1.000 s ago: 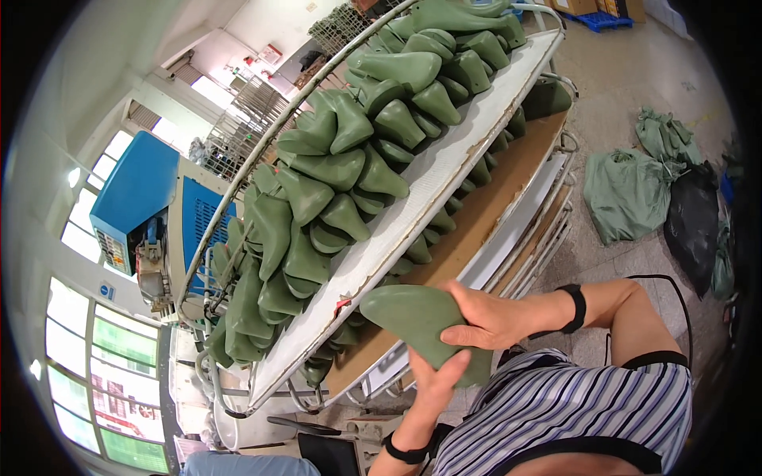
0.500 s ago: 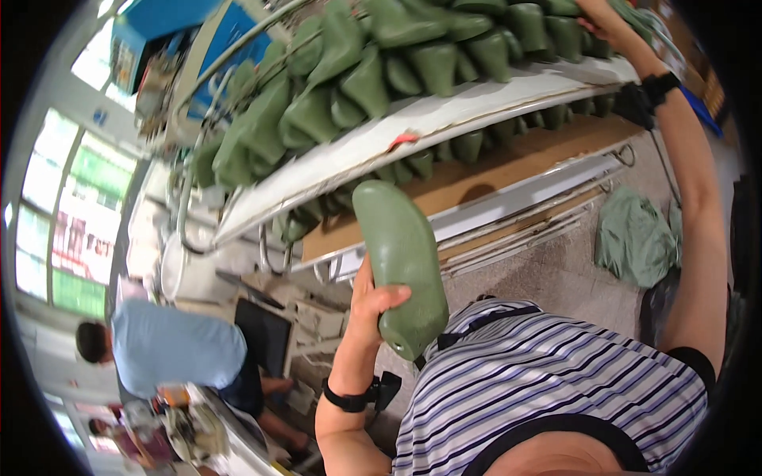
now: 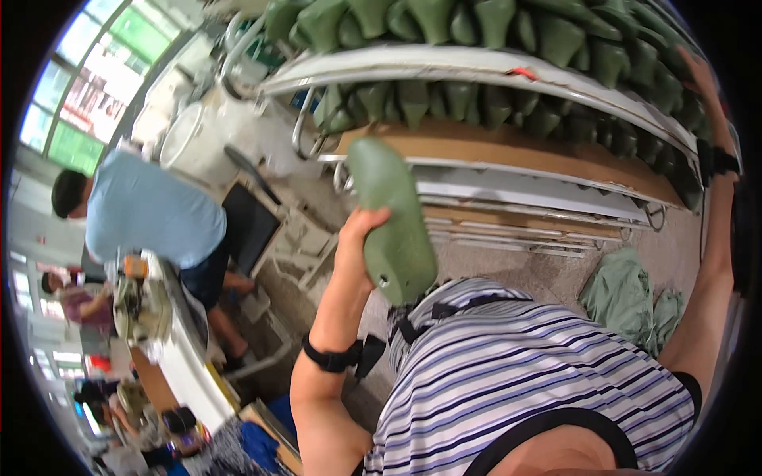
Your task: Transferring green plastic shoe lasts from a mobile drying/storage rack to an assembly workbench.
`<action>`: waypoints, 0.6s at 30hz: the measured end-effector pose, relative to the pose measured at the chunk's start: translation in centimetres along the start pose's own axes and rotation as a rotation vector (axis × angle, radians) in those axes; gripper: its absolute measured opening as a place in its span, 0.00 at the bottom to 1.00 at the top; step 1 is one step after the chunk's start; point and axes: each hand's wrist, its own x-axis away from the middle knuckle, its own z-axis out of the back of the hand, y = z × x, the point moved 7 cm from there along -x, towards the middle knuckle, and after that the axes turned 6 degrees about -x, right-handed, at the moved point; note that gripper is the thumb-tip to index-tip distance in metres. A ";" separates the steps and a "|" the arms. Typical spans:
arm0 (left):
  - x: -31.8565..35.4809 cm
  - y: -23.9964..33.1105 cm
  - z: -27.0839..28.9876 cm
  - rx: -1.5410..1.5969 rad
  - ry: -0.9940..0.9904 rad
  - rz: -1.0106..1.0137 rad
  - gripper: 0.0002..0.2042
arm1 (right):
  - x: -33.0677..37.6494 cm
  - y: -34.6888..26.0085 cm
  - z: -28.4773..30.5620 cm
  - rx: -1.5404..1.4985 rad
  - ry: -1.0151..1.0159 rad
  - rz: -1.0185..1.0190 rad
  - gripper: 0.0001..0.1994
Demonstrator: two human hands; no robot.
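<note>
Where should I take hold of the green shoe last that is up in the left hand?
Take the green shoe last around its narrow middle, coming in from its free right side. The left hand already wraps the left edge there, the wide heel end points down toward the striped shirt, and the rounded toe end would likely slip.

The left hand (image 3: 359, 238) is raised before the chest, elbow bent, fingers curling closed in a firm grip; the right hand (image 3: 702, 75) is reaching high with the arm stretched straight, its fingers barely showing.
</note>
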 end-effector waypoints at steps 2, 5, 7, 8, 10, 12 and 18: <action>0.3 -0.2 0.8 0.029 0.085 -0.009 0.25 | 2.5 -0.9 -5.3 0.145 -0.261 -0.054 0.26; 0.8 -0.7 1.2 0.046 -0.062 -0.043 0.28 | 7.8 -7.9 1.6 0.727 0.420 0.781 0.23; 3.0 0.3 1.8 0.010 -0.059 -0.092 0.28 | 16.5 -16.7 -3.9 0.197 0.182 0.644 0.17; 4.0 0.6 1.5 0.007 -0.056 -0.116 0.27 | 20.9 -19.3 -7.1 -0.102 -0.074 0.605 0.16; 5.0 1.1 0.3 -0.038 -0.081 -0.136 0.27 | 33.4 -24.0 -14.7 -0.299 -0.683 0.835 0.16; 5.1 2.2 -1.5 -0.084 -0.138 -0.157 0.27 | 42.3 -25.4 -19.4 -0.617 -1.073 0.598 0.25; 5.3 2.2 -5.8 -0.338 -0.217 -0.220 0.23 | 55.2 -22.0 -28.9 -1.359 -1.397 -0.244 0.31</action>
